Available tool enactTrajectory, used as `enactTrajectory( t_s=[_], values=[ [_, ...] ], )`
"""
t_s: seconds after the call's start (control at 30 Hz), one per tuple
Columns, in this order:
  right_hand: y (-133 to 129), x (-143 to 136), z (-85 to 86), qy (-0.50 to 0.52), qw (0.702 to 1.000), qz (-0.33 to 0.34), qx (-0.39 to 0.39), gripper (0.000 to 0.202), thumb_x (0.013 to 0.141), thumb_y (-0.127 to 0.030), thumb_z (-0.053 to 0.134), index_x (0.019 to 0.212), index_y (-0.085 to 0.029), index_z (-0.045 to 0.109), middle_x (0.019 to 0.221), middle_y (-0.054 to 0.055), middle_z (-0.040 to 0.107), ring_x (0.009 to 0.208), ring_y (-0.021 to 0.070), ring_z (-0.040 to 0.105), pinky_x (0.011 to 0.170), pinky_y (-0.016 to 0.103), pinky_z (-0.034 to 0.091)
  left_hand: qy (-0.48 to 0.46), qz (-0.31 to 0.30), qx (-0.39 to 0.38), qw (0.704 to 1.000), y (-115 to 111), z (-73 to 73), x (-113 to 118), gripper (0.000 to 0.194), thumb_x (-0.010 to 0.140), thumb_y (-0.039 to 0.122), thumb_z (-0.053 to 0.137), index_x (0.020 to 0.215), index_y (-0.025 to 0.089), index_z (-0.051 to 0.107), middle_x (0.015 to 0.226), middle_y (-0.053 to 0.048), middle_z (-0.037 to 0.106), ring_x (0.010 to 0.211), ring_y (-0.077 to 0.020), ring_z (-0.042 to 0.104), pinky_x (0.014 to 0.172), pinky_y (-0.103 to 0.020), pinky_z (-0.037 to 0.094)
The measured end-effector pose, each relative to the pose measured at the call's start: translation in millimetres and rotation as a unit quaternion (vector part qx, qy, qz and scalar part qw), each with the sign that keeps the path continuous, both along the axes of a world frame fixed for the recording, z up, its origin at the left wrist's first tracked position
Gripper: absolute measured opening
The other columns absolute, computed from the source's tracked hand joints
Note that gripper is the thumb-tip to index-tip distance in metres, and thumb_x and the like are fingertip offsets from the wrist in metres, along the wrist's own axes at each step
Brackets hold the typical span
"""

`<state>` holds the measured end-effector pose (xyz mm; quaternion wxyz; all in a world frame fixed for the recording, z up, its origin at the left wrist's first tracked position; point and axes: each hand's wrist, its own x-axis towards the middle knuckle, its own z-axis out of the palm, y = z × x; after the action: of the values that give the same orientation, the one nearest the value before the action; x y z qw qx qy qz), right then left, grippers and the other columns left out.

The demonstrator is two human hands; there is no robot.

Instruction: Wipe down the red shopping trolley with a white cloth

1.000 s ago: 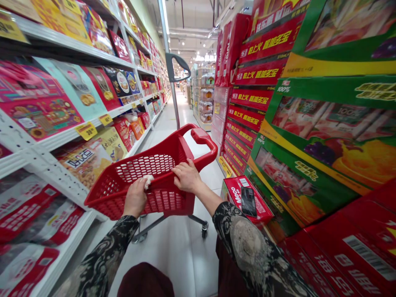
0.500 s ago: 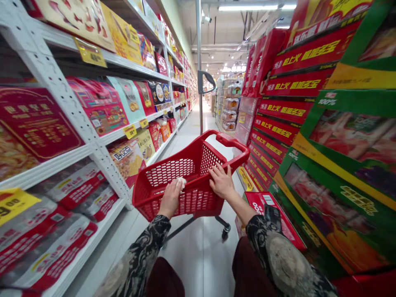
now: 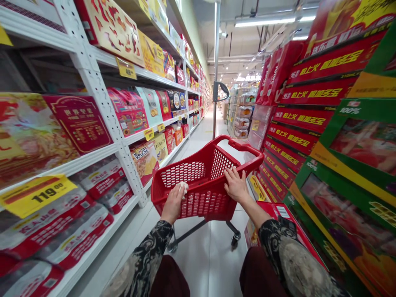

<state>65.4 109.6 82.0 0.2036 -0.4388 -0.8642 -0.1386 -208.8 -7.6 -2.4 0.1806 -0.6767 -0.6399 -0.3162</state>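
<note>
A red plastic shopping cart [image 3: 213, 202] stands side-on in front of me, its basket open at the top. My left hand [image 3: 173, 202] is closed on a crumpled white cloth or tissue [image 3: 184, 187], pressed to the basket's near rim. Farther right, my right hand [image 3: 236, 183] rests on the same rim with its fingers stretched over the edge. The cart's handle [image 3: 247, 150] lies beyond the right hand. A metal pole [image 3: 215, 62] with a dark grey loop handle rises behind the cart.
White shelving [image 3: 95, 82] with boxed snacks and packs of bottles lines the left side. Stacked red drink cartons [image 3: 306, 119] and green boxes [image 3: 340, 165] crowd the right. A red box [image 3: 287, 222] sits low beside my right arm. The tiled floor [image 3: 208, 255] runs down the aisle.
The view has swung slightly left, so everything appears farther right. My left hand with the white cloth has shifted slightly left along the rim. My right hand stays on the rim.
</note>
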Motion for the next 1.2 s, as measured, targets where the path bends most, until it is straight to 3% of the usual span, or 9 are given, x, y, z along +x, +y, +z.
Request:
enactTrajectory(
  t_s=[0.27,0.47,0.57,0.67,0.77,0.9,1.0,1.1,1.2],
  values=[
    [1.3,0.1,-3.9,0.002,1.0,-0.004,0.004,0.055,0.077,-0.021,0.041,0.131,-0.016,0.039,0.14,0.008,0.036,0.132,0.0271,0.018,0.101,0.059,0.012,-0.03,0.116,0.021,0.993,-46.4,-19.1,-61.0,0.042,0.081,0.014,0.034,0.122,0.015,0.045,0.128,-0.013,0.048,0.119,-0.0252,0.044,0.099,-0.046,0.039],
    [0.3,0.9,-2.7,0.001,1.0,-0.012,0.004,0.054,0.077,-0.021,0.04,0.131,-0.015,0.04,0.14,0.008,0.036,0.132,0.0275,0.017,0.1,0.059,0.013,-0.044,0.066,0.022,0.997,-25.4,-7.9,-17.5,0.061,0.071,0.002,0.033,0.13,0.018,0.036,0.132,-0.011,0.044,0.124,-0.0209,0.039,0.102,-0.043,0.037],
    [2.8,7.0,-2.5,-0.011,1.0,-0.015,0.007,0.055,0.077,-0.021,0.041,0.131,-0.017,0.039,0.139,0.008,0.037,0.132,0.0273,0.017,0.101,0.058,0.014,-0.027,0.022,-0.021,0.999,-15.7,5.7,7.0,0.055,0.074,0.01,0.042,0.128,0.017,0.04,0.133,-0.013,0.043,0.125,-0.0236,0.038,0.102,-0.046,0.035],
    [5.0,13.3,-2.1,-0.013,1.0,-0.014,0.004,0.054,0.078,-0.02,0.04,0.131,-0.018,0.039,0.139,0.008,0.037,0.132,0.0268,0.02,0.1,0.058,0.015,-0.047,0.061,-0.067,0.995,-15.9,16.7,15.8,0.046,0.08,0.028,0.045,0.125,0.021,0.044,0.134,-0.013,0.043,0.123,-0.0279,0.039,0.098,-0.056,0.031],
    [7.1,18.4,-0.5,-0.002,1.0,-0.013,0.0,0.05,0.08,-0.02,0.038,0.13,-0.017,0.042,0.139,0.008,0.038,0.131,0.0263,0.021,0.101,0.058,0.015,-0.109,0.076,-0.093,0.987,-17.4,25.6,15.2,0.038,0.084,0.027,0.038,0.121,0.022,0.048,0.123,-0.011,0.054,0.112,-0.0236,0.05,0.095,-0.054,0.035],
    [0.4,18.3,3.8,0.031,0.999,-0.03,-0.006,0.047,0.079,-0.019,0.041,0.126,-0.015,0.046,0.138,0.011,0.039,0.131,0.028,0.023,0.101,0.058,0.014,-0.199,-0.018,-0.036,0.979,-7.1,41.3,27.3,0.04,0.075,0.012,0.042,0.113,0.018,0.053,0.113,-0.008,0.059,0.103,-0.0176,0.055,0.094,-0.038,0.042],
    [-25.6,2.0,3.9,0.123,0.992,-0.02,-0.01,0.045,0.079,-0.02,0.042,0.123,-0.015,0.049,0.139,0.012,0.035,0.131,0.0289,0.023,0.103,0.057,0.014,-0.292,-0.016,0.039,0.956,6.3,56.3,54.6,0.044,0.073,0.011,0.044,0.116,0.018,0.049,0.115,-0.009,0.057,0.108,-0.0186,0.053,0.097,-0.038,0.041],
    [-62.3,-30.4,-2.2,0.271,0.953,0.099,-0.09,0.044,0.083,-0.026,0.04,0.125,-0.016,0.047,0.138,0.012,0.038,0.127,0.0231,0.034,0.103,0.043,0.029,-0.347,-0.043,0.05,0.935,12.7,68.7,89.1,0.049,0.075,0.019,0.047,0.123,0.015,0.042,0.124,-0.013,0.05,0.116,-0.0211,0.047,0.101,-0.04,0.037],
    [-85.5,-61.2,-9.3,0.459,0.839,0.166,-0.241,0.046,0.084,-0.033,0.037,0.125,-0.015,0.044,0.125,0.012,0.052,0.113,0.0206,0.051,0.092,0.034,0.043,-0.343,-0.17,-0.007,0.924,7.2,75.8,116.3,0.058,0.076,0.018,0.043,0.132,0.014,0.029,0.138,-0.013,0.036,0.129,-0.0205,0.031,0.109,-0.04,0.026]
  ],
)
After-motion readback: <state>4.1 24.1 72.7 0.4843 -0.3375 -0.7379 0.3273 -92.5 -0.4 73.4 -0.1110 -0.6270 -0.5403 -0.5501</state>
